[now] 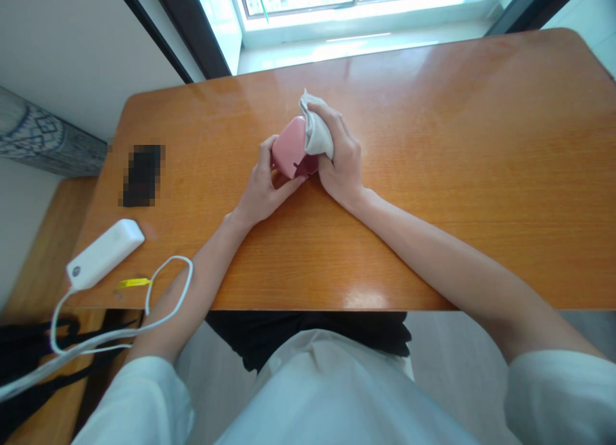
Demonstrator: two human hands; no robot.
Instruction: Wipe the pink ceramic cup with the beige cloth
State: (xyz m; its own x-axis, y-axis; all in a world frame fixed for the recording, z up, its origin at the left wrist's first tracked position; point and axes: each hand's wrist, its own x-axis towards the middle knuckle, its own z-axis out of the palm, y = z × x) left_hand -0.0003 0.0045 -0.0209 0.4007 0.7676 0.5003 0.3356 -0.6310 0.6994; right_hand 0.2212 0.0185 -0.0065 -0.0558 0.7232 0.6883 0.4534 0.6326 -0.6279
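Pink case [289,153] mid tabletop [433,176], long axis tilted up-right. Left hand [262,185] cupping its lower-left end; right hand [339,156] pinching white cloth [315,127] vs upper-right end.

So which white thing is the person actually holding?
The white cloth, bunched in the right hand and pressed against the pink object. The other white thing, the power bank with its cable, lies untouched near the table's left corner.

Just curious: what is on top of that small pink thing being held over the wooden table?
A crumpled white cloth, pressed down by the right hand, covers the upper end of the rounded pink object. The left hand cups its side. The part beneath the cloth is hidden.
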